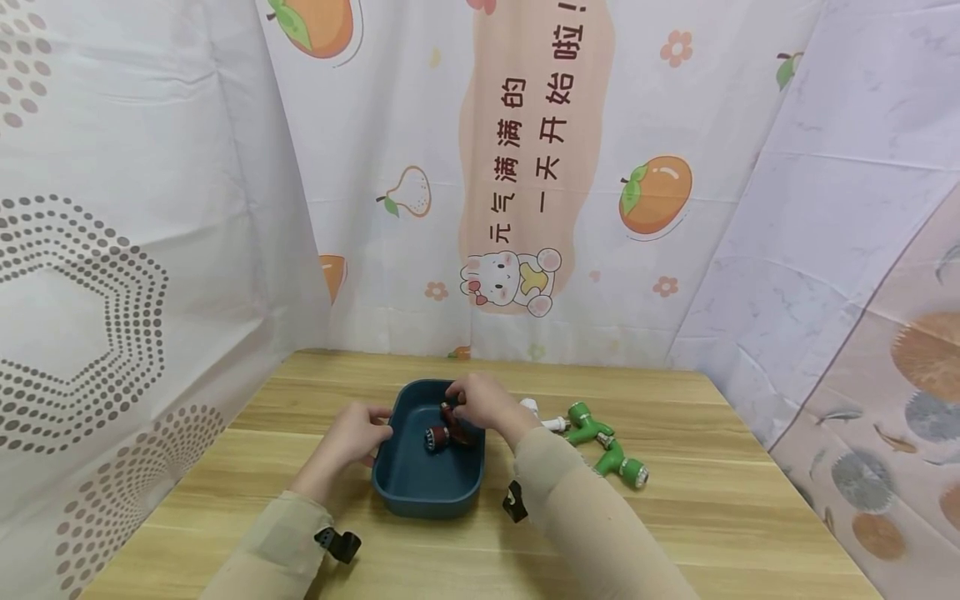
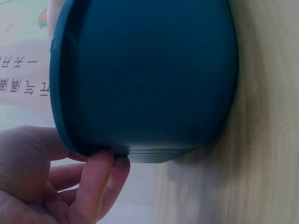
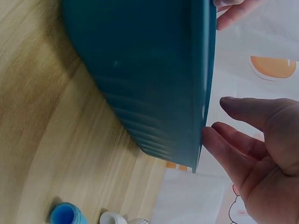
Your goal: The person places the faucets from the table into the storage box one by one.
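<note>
A dark blue plastic basin (image 1: 427, 507) stands on the table. My left hand (image 1: 363, 433) grips its left rim, with thumb and fingers at the edge in the left wrist view (image 2: 88, 186). Inside lies a dark red plastic tap (image 1: 438, 437) with a ribbed silvery end. My right hand (image 1: 483, 402) is over the basin's far right corner, close to the tap. In the right wrist view, its thumb and fingers (image 3: 229, 156) are spread apart with nothing between them, by the rim. The basin wall hides part of the tap there.
Green plastic taps (image 1: 585, 423) and a white one (image 1: 553, 424) lie right of the basin, partly behind my right forearm. A blue open-ended piece (image 3: 65, 213) shows low in the right wrist view. A printed curtain (image 1: 420, 325) hangs behind the wooden table (image 1: 675, 533).
</note>
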Motion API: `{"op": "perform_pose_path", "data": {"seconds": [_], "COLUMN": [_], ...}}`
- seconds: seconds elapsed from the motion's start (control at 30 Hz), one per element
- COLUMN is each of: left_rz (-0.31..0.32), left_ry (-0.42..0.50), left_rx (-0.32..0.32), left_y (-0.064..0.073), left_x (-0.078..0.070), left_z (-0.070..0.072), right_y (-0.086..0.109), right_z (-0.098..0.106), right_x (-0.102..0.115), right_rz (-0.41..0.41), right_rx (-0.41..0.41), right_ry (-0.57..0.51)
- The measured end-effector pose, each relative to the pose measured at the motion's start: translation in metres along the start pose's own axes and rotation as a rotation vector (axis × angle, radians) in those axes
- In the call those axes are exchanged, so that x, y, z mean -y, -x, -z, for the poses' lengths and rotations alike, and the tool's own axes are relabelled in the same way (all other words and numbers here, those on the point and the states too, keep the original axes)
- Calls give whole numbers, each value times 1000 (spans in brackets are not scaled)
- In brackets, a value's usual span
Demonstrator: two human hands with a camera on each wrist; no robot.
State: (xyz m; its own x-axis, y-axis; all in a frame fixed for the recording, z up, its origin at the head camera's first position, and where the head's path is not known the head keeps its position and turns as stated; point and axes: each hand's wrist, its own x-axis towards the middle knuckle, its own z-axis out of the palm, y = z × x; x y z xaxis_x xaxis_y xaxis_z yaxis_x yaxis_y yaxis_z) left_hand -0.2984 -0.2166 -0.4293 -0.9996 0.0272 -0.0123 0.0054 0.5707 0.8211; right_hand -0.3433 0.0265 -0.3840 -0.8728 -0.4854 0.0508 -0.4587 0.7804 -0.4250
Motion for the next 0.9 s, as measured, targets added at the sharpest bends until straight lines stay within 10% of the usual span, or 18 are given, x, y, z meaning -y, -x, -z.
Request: {"op": "perform_pose_path", "data": {"seconds": [0.9], "left_rz": [-2], "left_ry": [1], "left_rx": [1], "left_y": [-1], "left_x": [1], "left_z": [0], "right_y": [15], "right_z": [27], "right_x": [-19], "right_rz": [86], "right_rx": [-34], "right_ry": [-94]}}
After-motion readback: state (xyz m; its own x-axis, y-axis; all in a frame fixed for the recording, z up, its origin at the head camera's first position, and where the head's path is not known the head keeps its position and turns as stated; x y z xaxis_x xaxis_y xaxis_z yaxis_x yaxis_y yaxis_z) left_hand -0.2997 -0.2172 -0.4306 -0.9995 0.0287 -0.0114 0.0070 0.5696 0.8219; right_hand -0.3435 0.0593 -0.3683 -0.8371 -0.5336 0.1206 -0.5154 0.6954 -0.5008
